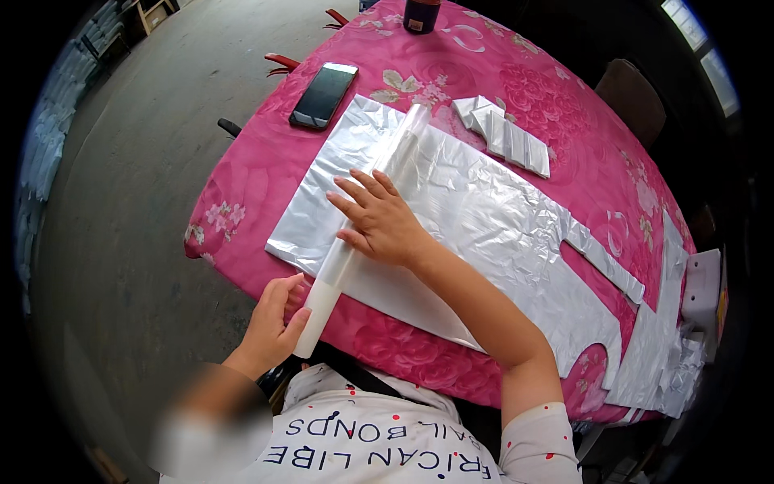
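Note:
A stack of thin white plastic vest bags (492, 218) lies flat on the table, its cut-out handles toward the right. Across its left part runs a long pale tube (322, 302), with translucent film around its upper length and its bare near end sticking out past the table edge. My right hand (379, 218) rests on the tube with its fingers spread, palm down. Beside the near end is my left hand (274, 323), fingers curved and thumb apart, the thumb against or very close to the tube's side. Neither hand is wrapped round anything.
A pink flowered cloth covers the table (242, 194). On it are a dark phone (324, 95), several folded plastic packets (508, 137) and a dark jar (421, 14). More plastic bags (649, 355) and a white box (701, 284) sit at the right edge. Red-handled tools (280, 63) jut past the left edge.

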`<state>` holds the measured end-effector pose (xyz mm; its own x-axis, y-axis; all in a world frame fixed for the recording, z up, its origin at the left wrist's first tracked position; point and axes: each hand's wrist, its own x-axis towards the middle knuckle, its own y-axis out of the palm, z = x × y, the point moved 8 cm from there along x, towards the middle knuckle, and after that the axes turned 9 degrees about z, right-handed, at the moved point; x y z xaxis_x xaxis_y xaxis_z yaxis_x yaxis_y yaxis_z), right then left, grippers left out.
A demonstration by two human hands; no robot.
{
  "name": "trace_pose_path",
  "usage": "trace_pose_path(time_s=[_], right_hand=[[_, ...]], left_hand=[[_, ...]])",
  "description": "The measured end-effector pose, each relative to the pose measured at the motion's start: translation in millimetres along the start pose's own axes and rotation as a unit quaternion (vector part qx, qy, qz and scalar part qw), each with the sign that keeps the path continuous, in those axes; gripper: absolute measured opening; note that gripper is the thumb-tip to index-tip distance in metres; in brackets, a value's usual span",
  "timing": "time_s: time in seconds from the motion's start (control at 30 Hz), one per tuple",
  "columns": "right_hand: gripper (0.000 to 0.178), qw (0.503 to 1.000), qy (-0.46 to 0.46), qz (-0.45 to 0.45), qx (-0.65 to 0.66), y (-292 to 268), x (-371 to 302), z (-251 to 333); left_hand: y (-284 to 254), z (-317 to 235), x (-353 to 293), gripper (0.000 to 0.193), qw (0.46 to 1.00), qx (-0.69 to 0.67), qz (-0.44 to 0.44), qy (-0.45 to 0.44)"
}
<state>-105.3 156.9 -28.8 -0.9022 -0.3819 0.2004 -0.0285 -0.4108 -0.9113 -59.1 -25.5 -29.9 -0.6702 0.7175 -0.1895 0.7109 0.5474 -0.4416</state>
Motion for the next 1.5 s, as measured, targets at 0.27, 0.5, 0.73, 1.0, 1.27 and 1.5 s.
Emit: trace_pose_path(time_s=[0.27,0.5,0.73,1.0,1.27,1.5], right_hand=[[0.06,0.952,0.236,-0.179,0.08,25.3,60.1,7.7],[0.067,0.701,0.215,-0.322,0.599,22.2,11.2,2.1],[0.058,0.528,0.171,-0.228,0.8,-30.5,-36.1,-2.5],[0.053,0.493,0.122,-0.296,0.809,-59.0,-89.8,3.9],[0.055,0.563,0.26,-0.342,0.706,-22.8,-135.4,8.6],[0.05,0.544,0.287,-0.309,0.725,-1.8,-166.5,-31.0]], left_hand=[[-12.2,22.6,-0.8,0.082,0.964,0.233,-0.111,-0.064],[32.0,38.3,-9.6,0.061,0.918,-0.376,0.105,-0.071],[91.7,-30.7,10.6,0.069,0.643,-0.681,0.337,-0.101],[121.6,-63.0,17.1,0.055,0.718,-0.547,0.422,-0.084],[133.1,-40.2,38.0,0.058,0.886,-0.377,0.262,-0.056],[143.8,-8.3,9.5,0.039,0.858,-0.331,0.329,-0.213]])
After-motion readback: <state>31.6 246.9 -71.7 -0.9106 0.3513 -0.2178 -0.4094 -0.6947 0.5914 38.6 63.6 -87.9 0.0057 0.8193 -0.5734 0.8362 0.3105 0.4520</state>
